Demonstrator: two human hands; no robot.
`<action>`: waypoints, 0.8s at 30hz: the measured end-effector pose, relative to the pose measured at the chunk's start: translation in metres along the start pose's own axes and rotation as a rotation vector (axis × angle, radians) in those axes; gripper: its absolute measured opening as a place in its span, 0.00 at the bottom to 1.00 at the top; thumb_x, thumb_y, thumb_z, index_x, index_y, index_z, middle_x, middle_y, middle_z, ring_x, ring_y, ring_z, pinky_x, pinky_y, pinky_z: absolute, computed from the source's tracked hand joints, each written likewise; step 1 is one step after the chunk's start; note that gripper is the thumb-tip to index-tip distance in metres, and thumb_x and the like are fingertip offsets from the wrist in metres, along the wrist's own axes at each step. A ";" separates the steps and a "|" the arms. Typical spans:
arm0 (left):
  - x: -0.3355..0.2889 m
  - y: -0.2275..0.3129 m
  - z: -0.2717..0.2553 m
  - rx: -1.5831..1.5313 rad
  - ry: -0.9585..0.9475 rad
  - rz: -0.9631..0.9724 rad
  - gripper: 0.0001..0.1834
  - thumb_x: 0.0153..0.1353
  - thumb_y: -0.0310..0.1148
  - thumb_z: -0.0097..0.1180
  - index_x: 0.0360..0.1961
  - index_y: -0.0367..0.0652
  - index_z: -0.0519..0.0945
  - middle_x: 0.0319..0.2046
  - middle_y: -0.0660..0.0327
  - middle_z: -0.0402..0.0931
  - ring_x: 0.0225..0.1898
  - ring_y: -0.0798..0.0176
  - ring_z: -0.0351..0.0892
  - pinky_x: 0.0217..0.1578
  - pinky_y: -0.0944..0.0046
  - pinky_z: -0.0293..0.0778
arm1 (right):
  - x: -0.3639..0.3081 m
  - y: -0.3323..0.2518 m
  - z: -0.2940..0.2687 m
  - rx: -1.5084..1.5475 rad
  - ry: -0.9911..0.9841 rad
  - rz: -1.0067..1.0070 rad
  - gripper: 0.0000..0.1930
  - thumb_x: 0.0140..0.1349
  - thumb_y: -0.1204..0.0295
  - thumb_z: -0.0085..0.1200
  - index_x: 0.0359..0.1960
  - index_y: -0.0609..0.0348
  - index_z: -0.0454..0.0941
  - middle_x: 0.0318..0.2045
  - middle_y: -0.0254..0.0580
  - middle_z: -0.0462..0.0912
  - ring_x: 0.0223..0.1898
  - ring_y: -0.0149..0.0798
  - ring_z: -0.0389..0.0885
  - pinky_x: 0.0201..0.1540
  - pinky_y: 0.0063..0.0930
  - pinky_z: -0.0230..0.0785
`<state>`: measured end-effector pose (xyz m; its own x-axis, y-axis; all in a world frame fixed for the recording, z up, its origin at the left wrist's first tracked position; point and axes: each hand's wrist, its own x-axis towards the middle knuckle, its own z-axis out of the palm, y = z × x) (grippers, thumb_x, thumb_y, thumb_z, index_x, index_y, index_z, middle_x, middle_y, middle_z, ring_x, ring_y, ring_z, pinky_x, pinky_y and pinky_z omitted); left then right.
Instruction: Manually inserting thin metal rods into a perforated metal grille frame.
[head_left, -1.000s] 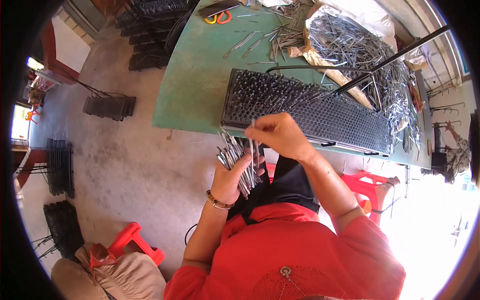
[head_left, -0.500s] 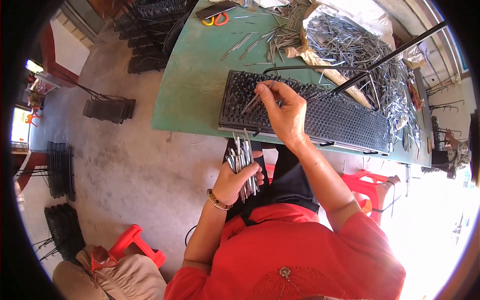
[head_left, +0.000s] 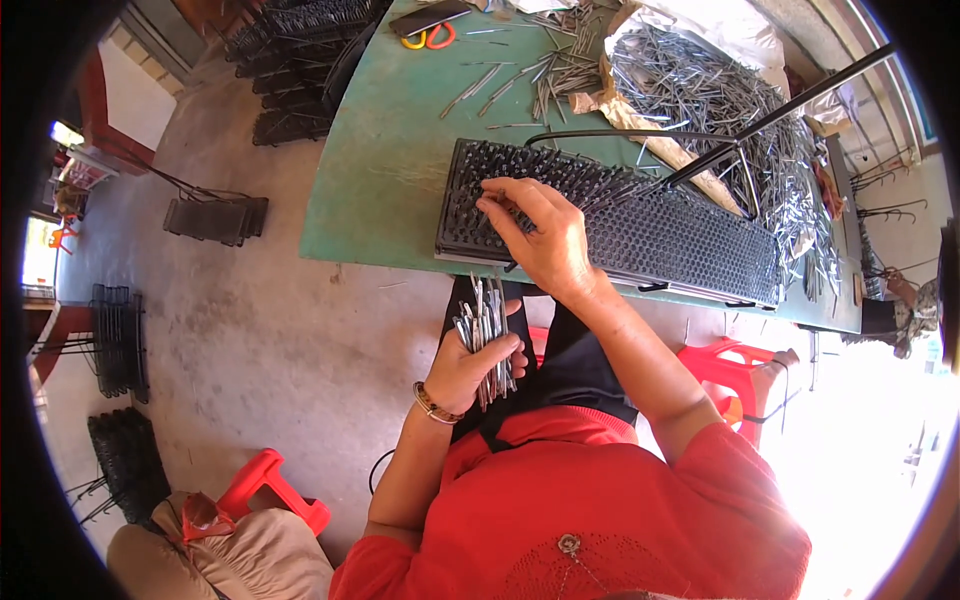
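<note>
Below the table edge, my left hand [head_left: 463, 372] is closed round a bundle of thin metal rods [head_left: 484, 322], their ends fanning out above the thumb. My right hand [head_left: 545, 232] is over the left part of a long black rack [head_left: 690, 236] full of small round holes. Its thumb and fingertips are bent together close to the rack's surface; whatever they pinch is hidden against the dark holes. Many rods stand in the left and back part of the rack, while the holes toward its right end show bare.
Torn paper holds a large heap of metal rods [head_left: 690, 85] at the back right. Loose rods [head_left: 570, 75], scissors [head_left: 430, 37] and a dark flat phone-like thing [head_left: 430, 17] lie on the green table [head_left: 375, 170]. A black bar [head_left: 815, 90] crosses above the rack. Red stools [head_left: 735, 365] stand nearby.
My right hand has moved left and down toward the rack. The rod that showed between its fingers can no longer be made out. The left hand keeps its bundle nearly still.
</note>
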<state>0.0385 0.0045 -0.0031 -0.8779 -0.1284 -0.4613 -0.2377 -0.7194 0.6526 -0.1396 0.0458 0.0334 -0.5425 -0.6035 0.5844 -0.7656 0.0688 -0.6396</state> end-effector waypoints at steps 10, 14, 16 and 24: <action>-0.002 0.001 -0.001 -0.026 -0.027 0.013 0.29 0.59 0.26 0.54 0.62 0.35 0.62 0.30 0.61 0.76 0.29 0.68 0.79 0.30 0.65 0.79 | -0.002 0.007 0.002 -0.073 -0.068 -0.164 0.12 0.52 0.78 0.61 0.39 0.59 0.81 0.34 0.42 0.82 0.36 0.44 0.80 0.40 0.32 0.73; -0.002 0.004 0.001 -0.022 -0.085 0.047 0.30 0.59 0.25 0.53 0.63 0.35 0.61 0.31 0.61 0.75 0.29 0.68 0.79 0.30 0.66 0.79 | 0.000 0.001 -0.004 -0.083 -0.001 -0.228 0.08 0.54 0.75 0.60 0.37 0.60 0.81 0.34 0.42 0.81 0.35 0.43 0.80 0.37 0.31 0.72; -0.003 0.006 0.002 -0.030 -0.093 0.066 0.30 0.58 0.25 0.53 0.62 0.35 0.61 0.31 0.61 0.75 0.29 0.67 0.79 0.30 0.65 0.79 | -0.004 -0.014 -0.018 0.066 -0.134 -0.005 0.08 0.56 0.74 0.59 0.37 0.61 0.82 0.34 0.42 0.81 0.34 0.40 0.80 0.36 0.30 0.71; -0.004 0.017 0.013 -0.018 -0.135 0.081 0.27 0.59 0.26 0.52 0.60 0.35 0.64 0.34 0.59 0.76 0.33 0.65 0.79 0.32 0.64 0.79 | -0.022 -0.008 -0.042 0.620 -0.567 0.750 0.11 0.62 0.68 0.57 0.34 0.67 0.81 0.26 0.35 0.82 0.27 0.21 0.75 0.29 0.17 0.68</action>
<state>0.0322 0.0017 0.0178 -0.9421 -0.0945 -0.3216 -0.1573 -0.7226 0.6731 -0.1361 0.0921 0.0466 -0.4371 -0.8602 -0.2627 0.0780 0.2548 -0.9639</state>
